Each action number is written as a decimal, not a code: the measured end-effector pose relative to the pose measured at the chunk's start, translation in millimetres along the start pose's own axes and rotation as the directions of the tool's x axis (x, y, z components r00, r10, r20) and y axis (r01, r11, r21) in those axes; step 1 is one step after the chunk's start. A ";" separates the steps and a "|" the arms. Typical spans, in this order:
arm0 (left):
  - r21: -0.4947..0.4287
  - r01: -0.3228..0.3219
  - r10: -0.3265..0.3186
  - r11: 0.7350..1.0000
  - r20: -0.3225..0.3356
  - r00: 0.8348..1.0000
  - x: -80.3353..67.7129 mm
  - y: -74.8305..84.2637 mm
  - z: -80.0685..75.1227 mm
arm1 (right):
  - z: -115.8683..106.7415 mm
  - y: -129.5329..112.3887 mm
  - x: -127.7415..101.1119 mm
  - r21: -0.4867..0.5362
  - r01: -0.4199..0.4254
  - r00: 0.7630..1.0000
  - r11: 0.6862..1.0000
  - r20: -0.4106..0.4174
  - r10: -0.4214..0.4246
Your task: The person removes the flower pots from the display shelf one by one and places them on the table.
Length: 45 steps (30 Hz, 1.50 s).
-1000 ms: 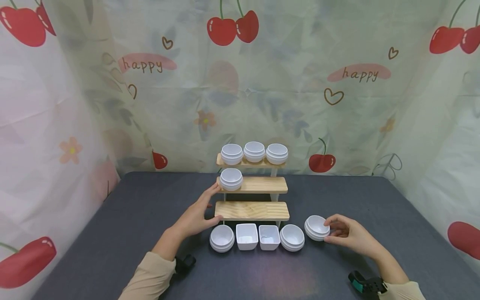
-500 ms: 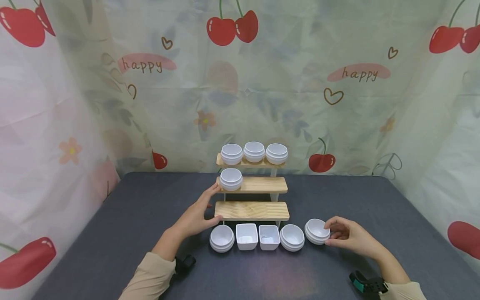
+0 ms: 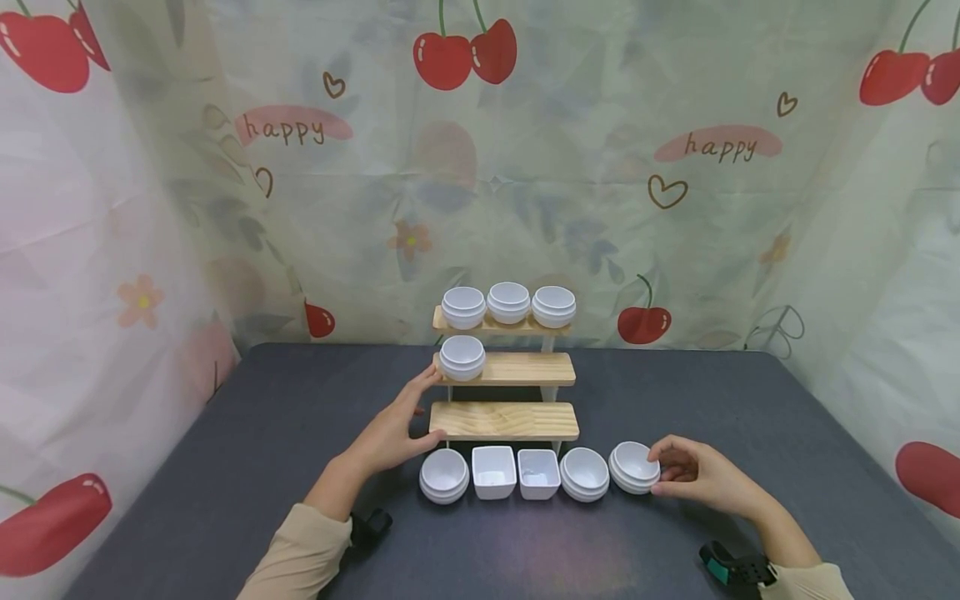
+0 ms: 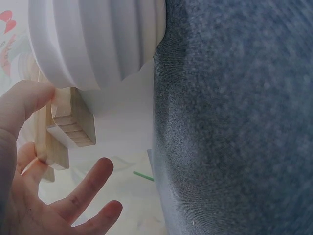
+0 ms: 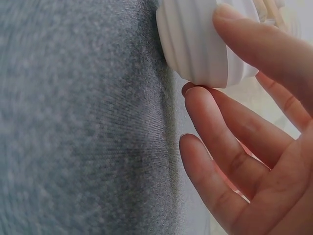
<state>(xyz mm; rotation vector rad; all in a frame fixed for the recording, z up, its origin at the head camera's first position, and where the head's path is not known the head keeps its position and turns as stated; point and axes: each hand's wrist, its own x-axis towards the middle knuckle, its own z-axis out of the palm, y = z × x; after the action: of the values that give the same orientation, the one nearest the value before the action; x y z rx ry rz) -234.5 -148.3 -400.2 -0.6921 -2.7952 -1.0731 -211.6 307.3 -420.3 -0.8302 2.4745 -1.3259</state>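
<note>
My right hand (image 3: 701, 477) pinches a small white round bowl (image 3: 632, 477) at the right end of a row on the table. In the right wrist view the thumb lies on the bowl's ribbed side and fingertips reach under its near edge. My left hand (image 3: 388, 432) touches the left side of a three-tier wooden stand, thumb at the bottom shelf (image 3: 504, 422), a finger at the middle shelf (image 3: 528, 368); its other fingers (image 4: 85, 188) stretch out loosely. A round bowl (image 3: 462, 360) sits on the middle shelf's left end; the bottom shelf is bare.
Along the front of the stand stand a round bowl (image 3: 444, 477), two square bowls (image 3: 493, 473) and another round bowl (image 3: 584, 475). Three round bowls (image 3: 508, 305) fill the top shelf (image 3: 517, 329). A dark cloth covers the table (image 3: 600, 550); a printed curtain (image 3: 555, 167) hangs behind.
My right hand has drawn its round bowl slightly toward me, nearer in line with the row. The left hand stays at the stand.
</note>
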 end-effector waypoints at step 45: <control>-0.025 -0.048 0.048 0.999 -0.011 0.999 -1.3 -2.1 -0.1 | -1.3 -1.1 -2.5 0.048 0.012 0.997 0.999 0.078 -0.016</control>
<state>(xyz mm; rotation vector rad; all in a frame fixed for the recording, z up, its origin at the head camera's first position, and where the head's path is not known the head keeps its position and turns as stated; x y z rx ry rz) -234.2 -150.3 -401.6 -0.7504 -2.7462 -1.1019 -209.8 309.1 -418.9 -0.8734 2.3721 -1.3251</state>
